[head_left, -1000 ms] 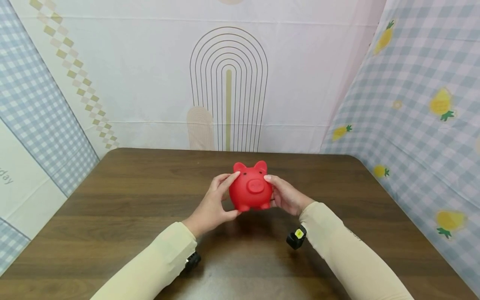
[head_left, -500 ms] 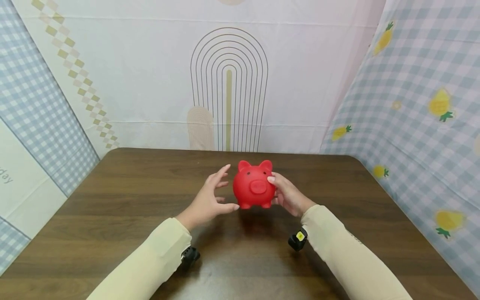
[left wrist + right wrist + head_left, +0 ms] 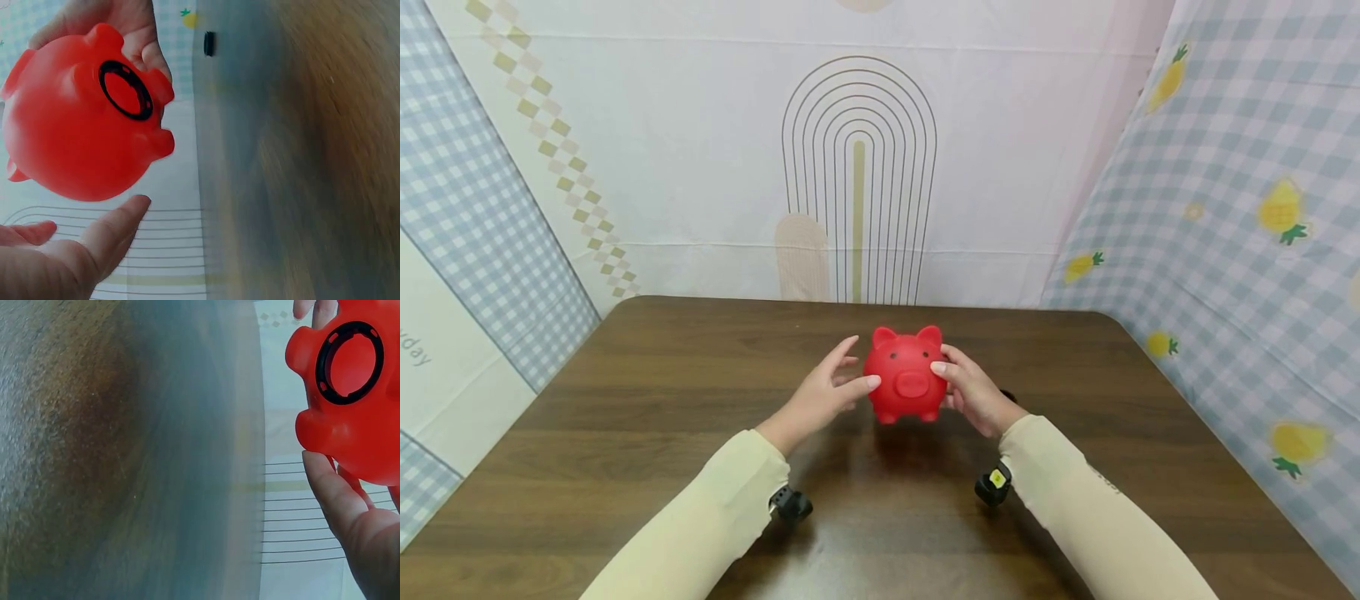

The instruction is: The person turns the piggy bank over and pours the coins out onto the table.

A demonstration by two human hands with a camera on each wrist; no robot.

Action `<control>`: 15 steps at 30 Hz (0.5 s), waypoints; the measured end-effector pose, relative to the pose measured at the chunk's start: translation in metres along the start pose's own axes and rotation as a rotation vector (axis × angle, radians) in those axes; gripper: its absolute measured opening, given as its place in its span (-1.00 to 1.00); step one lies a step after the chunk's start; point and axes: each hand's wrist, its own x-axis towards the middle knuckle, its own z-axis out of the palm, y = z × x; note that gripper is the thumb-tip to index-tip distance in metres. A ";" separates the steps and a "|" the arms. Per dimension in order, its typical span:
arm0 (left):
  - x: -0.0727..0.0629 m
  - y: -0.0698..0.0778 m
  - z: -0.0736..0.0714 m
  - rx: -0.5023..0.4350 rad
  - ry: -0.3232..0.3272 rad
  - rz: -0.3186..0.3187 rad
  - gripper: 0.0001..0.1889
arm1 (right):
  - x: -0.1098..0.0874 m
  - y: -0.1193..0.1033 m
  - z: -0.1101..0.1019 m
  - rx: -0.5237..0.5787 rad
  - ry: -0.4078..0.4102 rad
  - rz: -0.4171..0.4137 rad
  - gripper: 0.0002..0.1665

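Observation:
A red piggy bank point(image 3: 901, 400) faces me upright above the wooden table, its shadow on the wood below. My right hand point(image 3: 976, 393) grips it from the right side, thumb by the snout and fingers behind. On the other side my left hand point(image 3: 820, 398) is spread, its thumb overlapping the pig's edge in the head view. The left wrist view has a gap between that left hand point(image 3: 75, 256) and the piggy bank point(image 3: 69, 137). Underneath, a black ring point(image 3: 320, 378) surrounds a round red plug, visible from both wrists.
The dark wooden table point(image 3: 662, 400) extends to a white patterned cloth point(image 3: 715, 167) at the back. A checked cloth with pineapples point(image 3: 1225, 250) hangs on the right. Black wrist cameras point(image 3: 992, 486) hang under both sleeves.
The left hand has let go of the piggy bank and moved slightly left, its thumb dropping and then rising again. The piggy bank shifted a little right, then slightly back and down.

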 end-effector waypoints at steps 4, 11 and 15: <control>0.002 0.002 0.005 -0.022 -0.003 -0.055 -0.21 | -0.001 0.000 0.002 -0.003 0.016 -0.015 -0.17; 0.005 0.007 0.009 -0.112 -0.010 -0.085 -0.24 | -0.001 0.000 0.005 -0.069 0.043 -0.015 -0.20; 0.004 0.008 0.010 -0.137 -0.023 -0.084 -0.26 | -0.001 0.001 0.007 -0.080 0.045 -0.036 -0.23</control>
